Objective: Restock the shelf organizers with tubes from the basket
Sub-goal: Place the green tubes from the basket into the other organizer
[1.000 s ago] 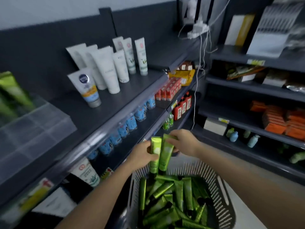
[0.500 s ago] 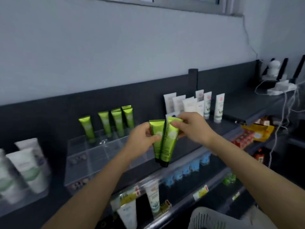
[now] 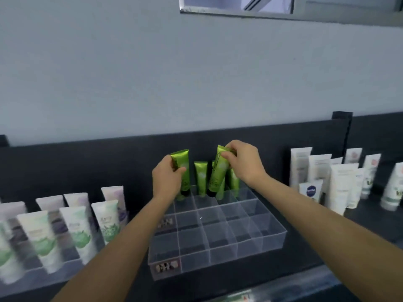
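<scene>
Green tube (image 3: 182, 161) is hanging in the left hand (image 3: 166, 182), fingers (image 3: 178, 171) curling round it; I'm seeing the right hand (image 3: 244, 165) pinching a second tube (image 3: 218, 177) at the clear organizer (image 3: 272, 238) back row.

Green tube (image 3: 217, 177): vertical "Chamomile", blurred. White tube (image 3: 310, 191): blue NIVEA roundel.

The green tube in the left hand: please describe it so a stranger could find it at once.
On the dark shelf, find the clear divided organizer between groups of white tubes. At its back row, the left hand grips the green tube. It is the leftmost green one and nearly upright, while the right hand's leans.
</scene>
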### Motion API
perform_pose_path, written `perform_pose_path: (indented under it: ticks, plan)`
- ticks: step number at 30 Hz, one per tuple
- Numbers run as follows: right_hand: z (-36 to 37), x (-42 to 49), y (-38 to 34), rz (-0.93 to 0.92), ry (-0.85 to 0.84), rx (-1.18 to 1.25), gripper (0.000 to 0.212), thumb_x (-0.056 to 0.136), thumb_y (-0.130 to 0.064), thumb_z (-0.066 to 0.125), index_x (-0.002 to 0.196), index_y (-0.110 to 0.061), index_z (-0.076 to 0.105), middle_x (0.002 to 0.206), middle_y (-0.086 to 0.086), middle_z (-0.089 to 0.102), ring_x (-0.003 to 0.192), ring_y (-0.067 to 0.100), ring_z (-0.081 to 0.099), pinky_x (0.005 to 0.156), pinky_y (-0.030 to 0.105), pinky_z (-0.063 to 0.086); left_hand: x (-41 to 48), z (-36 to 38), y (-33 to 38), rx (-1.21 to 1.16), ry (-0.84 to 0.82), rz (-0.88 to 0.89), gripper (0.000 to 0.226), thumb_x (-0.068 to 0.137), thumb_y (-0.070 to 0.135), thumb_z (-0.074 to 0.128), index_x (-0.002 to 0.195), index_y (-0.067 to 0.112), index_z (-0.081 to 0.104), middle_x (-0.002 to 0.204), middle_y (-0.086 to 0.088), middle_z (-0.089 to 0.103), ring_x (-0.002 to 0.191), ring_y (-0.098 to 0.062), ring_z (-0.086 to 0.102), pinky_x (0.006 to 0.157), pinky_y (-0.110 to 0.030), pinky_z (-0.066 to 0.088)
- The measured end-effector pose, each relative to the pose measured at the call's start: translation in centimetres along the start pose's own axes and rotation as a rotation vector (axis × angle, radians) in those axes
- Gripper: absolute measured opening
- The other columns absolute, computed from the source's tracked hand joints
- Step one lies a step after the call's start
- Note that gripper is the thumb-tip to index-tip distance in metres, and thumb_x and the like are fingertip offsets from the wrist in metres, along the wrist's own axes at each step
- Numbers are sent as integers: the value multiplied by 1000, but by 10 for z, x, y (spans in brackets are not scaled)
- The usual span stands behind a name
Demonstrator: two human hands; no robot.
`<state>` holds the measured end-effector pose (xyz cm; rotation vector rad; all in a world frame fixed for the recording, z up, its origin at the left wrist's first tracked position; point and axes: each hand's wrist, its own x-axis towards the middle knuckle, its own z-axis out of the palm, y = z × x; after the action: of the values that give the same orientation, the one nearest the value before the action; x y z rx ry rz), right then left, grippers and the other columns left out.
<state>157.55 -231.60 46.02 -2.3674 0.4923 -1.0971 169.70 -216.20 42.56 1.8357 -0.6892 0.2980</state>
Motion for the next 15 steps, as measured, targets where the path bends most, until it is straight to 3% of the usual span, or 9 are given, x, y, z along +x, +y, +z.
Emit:
perform_pose_path:
  ticks: [2, 5, 10, 15]
  plan:
    - [17, 10, -1, -34, 2, -37, 13, 92, -23, 58, 91, -11, 62, 77, -2, 60, 72, 14, 55, 64, 23, 37, 11, 3, -14, 5, 12, 2, 13, 84, 13, 68, 83, 9, 56, 78, 0, 58, 72, -14, 53, 57, -24, 37]
    - [41, 25, 4, -43, -25, -36, 13, 93, -22, 57, 92, -10, 61, 77, 0, 60, 72, 16, 57, 67, 29, 46, 22, 8, -30, -13, -4, 0, 10, 85, 13, 68, 90, 12, 59, 86, 0, 62, 79, -14, 57, 61, -23, 40]
    - [69, 40, 14, -43, -107, -80, 15, 94, -22, 56, 96, -8, 62, 83, 2, 60, 76, 17, 55, 70, 29, 45, 30, 20, -51, 32, -40, -25, 10, 85, 13, 68, 90, 12, 59, 85, 1, 61, 77, -12, 56, 65, -24, 40]
    - [89, 45, 22, -63, -256, -179, 16, 92, -22, 59, 96, -7, 61, 92, 13, 67, 87, 29, 61, 76, 39, 51, 28, 29, -69, 106, -112, -60, 10, 85, 13, 68, 88, 11, 58, 85, -1, 61, 78, -14, 58, 67, -28, 48]
